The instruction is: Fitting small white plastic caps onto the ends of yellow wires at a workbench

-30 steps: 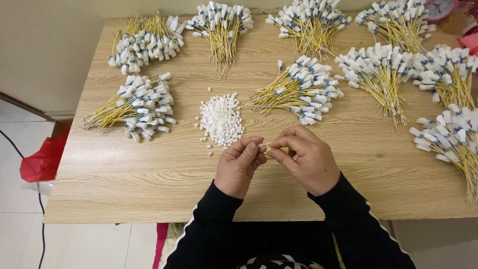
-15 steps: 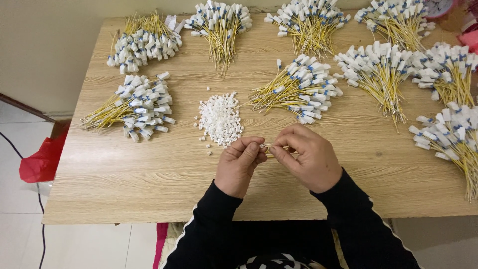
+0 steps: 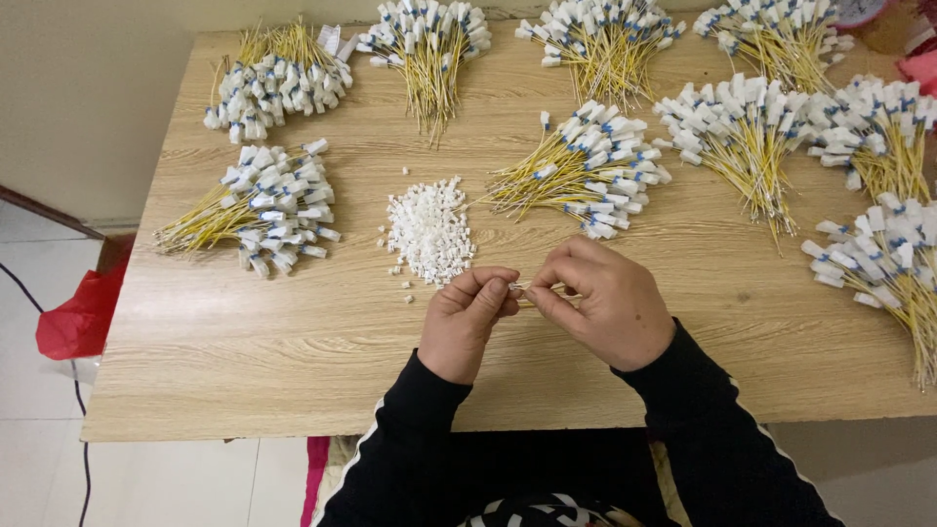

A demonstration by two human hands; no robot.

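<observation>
Left hand (image 3: pixel 467 317) and right hand (image 3: pixel 605 303) pinched a thin yellow wire (image 3: pixel 537 291) together at table (image 3: pixel 244 361) centre-front, many capped bundles (image 3: pixel 586 161) done from 9 to 3 o'clock, loose white caps (image 3: pixel 429 229) left at 11.

We see a light wood-grain counter (image 3: pixel 244 361). On it lie 8 bundles of yellow wires with white tags (image 3: pixel 268 207), fanned from 9 o'clock round to 3 o'clock, and a central heap of small white pieces (image 3: pixel 429 229).
</observation>
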